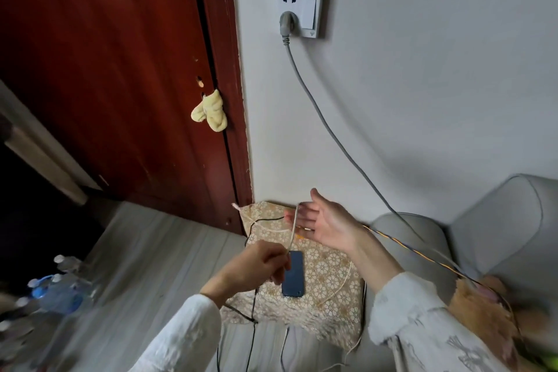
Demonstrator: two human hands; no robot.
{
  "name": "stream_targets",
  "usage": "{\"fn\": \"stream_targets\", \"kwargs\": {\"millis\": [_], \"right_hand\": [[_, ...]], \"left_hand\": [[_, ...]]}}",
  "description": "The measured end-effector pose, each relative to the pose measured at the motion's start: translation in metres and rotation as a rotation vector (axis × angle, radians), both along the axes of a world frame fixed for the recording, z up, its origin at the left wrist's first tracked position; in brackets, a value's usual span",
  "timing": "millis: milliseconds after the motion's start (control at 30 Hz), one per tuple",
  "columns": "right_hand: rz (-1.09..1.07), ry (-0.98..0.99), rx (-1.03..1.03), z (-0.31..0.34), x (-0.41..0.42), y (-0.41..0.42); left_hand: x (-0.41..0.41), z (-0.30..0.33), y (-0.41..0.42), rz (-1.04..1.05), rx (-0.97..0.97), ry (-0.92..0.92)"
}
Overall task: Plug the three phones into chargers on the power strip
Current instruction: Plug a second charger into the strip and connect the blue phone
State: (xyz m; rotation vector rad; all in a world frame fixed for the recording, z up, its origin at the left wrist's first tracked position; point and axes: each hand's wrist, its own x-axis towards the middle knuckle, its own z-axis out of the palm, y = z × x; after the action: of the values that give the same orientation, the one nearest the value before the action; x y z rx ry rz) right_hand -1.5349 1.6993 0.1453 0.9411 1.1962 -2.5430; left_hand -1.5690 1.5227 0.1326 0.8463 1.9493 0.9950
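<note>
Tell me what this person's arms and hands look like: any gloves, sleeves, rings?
Both hands are bare: no gloves, and no rings or watch that I can make out. The left hand comes out of a loose white sleeve of soft cloth. The right hand has a matching white sleeve, pushed partway up the forearm, with a faint grey pattern lower down.

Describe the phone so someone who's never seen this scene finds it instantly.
Start at the white wall socket and follow its grey cable down to the floral cushion below. The dark blue phone lies flat on it, beside the left hand. It is the only solid dark slab there; everything else around it is thin cables.
</note>
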Motion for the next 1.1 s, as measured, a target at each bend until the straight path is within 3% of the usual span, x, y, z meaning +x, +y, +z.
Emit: {"fn": "stream_targets", "kwargs": {"millis": [67, 167, 267, 333, 467, 533, 600, 833, 967, 1100], "right_hand": [[-0.177, -0.053, -0.119, 0.003, -0.012, 0.000], [-0.183, -0.086, 0.066, 0.004, -0.020, 0.001], [0.029, 0.025, 0.262, 0.003, -0.014, -0.002], [0.213, 0.108, 0.423, -0.001, -0.004, -0.007], [0.620, 0.171, 0.931, -0.017, 0.014, -0.022], [0.736, 0.192, 0.959, -0.026, 0.020, -0.030], [0.797, 0.156, 0.964, -0.033, 0.025, -0.034], [1.010, 0.018, 0.988, -0.053, 0.046, -0.022], [0.933, 0.007, 0.935, -0.057, 0.056, -0.008], [0.505, 0.067, 0.807, -0.046, 0.052, 0.010]], "left_hand": [[-0.002, -0.003, -0.009, -0.017, -0.039, 0.019], [-0.008, -0.007, -0.020, -0.028, -0.099, 0.041], [-0.019, -0.010, -0.025, 0.070, -0.088, 0.043], [-0.025, -0.010, -0.024, 0.230, -0.023, -0.079], [-0.038, -0.009, -0.011, 0.553, 0.179, -0.447], [-0.043, -0.003, -0.003, 0.602, 0.328, -0.670], [-0.049, 0.004, 0.004, 0.671, 0.427, -0.776], [-0.060, 0.007, 0.007, 0.800, 0.461, -0.768], [-0.069, 0.013, -0.001, 0.876, 0.525, -0.700], [-0.078, 0.016, -0.009, 0.887, 0.474, -0.604]]}}
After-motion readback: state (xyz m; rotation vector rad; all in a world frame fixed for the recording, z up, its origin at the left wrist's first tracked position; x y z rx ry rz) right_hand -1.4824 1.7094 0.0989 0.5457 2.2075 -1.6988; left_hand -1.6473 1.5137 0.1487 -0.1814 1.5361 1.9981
